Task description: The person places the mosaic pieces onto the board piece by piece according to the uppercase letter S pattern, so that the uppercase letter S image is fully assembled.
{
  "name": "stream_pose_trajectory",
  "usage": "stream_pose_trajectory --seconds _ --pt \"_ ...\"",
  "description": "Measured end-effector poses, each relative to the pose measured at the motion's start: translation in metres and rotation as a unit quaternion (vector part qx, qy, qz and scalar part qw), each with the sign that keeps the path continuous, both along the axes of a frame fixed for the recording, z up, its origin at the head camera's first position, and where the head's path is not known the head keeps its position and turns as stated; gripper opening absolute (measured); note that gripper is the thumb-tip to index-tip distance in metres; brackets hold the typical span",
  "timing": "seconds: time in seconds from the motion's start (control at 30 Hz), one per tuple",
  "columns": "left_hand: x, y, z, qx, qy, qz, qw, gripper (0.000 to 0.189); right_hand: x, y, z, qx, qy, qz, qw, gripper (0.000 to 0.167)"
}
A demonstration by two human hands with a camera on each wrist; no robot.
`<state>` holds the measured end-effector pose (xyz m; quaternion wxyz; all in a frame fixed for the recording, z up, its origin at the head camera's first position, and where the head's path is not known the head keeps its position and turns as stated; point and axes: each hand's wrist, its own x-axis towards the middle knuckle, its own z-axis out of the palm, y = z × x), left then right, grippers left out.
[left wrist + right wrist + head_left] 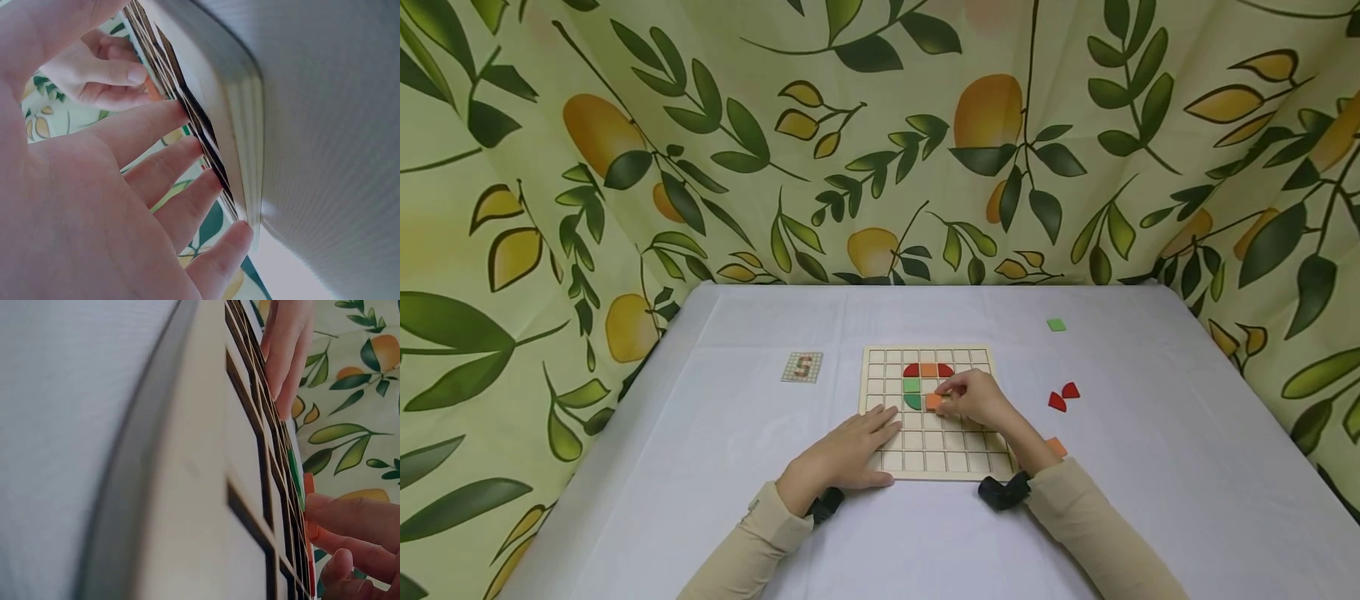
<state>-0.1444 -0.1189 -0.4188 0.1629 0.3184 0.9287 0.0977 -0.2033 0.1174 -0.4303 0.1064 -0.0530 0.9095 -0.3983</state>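
Observation:
A wooden grid board [947, 462] lies on the white table. My right hand [973, 398] pinches an orange square tile [933, 402] over a cell near the board's middle; the right wrist view shows this tile [309, 484] tilted at the fingertips. Just left of it sits a dark green quarter-round tile [913, 402], with a light green square tile [912, 385] above that. Along the upper row, another orange square lies between two red quarter-round tiles [912, 370]. Spread over the board's left edge, my left hand [850, 450] rests with its fingers extended.
Left of the board lies a small pattern card [802, 367] with an S-shaped figure. To the right are two loose red quarter-round pieces [1057, 402], a light green square [1056, 325] and an orange piece [1057, 447] partly behind my right forearm. A leaf-patterned curtain [880, 167] stands behind the table.

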Motion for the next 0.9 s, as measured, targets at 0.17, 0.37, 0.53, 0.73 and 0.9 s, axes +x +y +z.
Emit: stream_pose_trajectory --seconds 0.17,0.37,0.53,0.73,0.9 --pt "0.0 0.0003 0.0005 0.001 0.0 0.001 1.0 0.075 -0.001 -0.002 -0.0007 0.013 0.012 0.002 0.9998 0.022" --pt "-0.0003 0.0004 0.0006 -0.001 0.002 0.0 1.0 0.075 -0.0007 -0.004 -0.0001 0.02 0.015 0.001 0.9997 0.022" --pt "-0.0001 0.0007 0.0012 0.0 0.003 0.0 1.0 0.075 -0.0009 -0.0054 0.0004 0.026 0.018 -0.001 0.9995 0.023" --pt "0.0002 0.001 0.0022 -0.001 0.003 0.001 1.0 0.075 -0.0016 -0.0065 -0.0009 0.03 0.02 -0.004 0.9993 0.025" --pt "0.0002 0.0009 0.0018 -0.002 0.001 0.002 1.0 0.075 -0.0019 -0.0063 -0.0013 0.024 0.021 -0.005 0.9995 0.026"
